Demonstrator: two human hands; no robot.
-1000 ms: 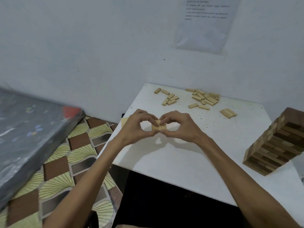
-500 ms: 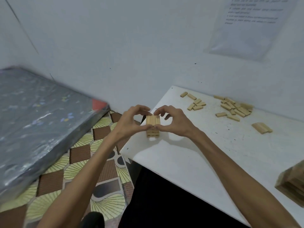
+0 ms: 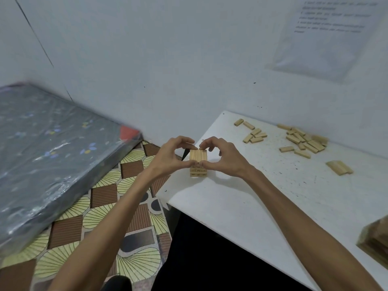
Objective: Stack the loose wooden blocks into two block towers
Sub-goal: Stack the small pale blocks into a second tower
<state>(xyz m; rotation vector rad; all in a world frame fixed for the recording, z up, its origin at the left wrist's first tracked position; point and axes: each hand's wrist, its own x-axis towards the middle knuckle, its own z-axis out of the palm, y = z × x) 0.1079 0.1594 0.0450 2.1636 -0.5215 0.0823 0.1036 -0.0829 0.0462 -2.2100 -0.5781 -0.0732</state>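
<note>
Your left hand (image 3: 170,158) and right hand (image 3: 224,158) cover both sides of the small tower (image 3: 198,163), so its layers can't be counted. The big tower (image 3: 375,242) is blurry and cut off at the right edge. The paper (image 3: 327,34) on the wall has words too small to read.

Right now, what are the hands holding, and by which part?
The top layer of the block tower: left hand and right hand each pinch it, thumb on the near edge, index finger on the far edge.
</note>
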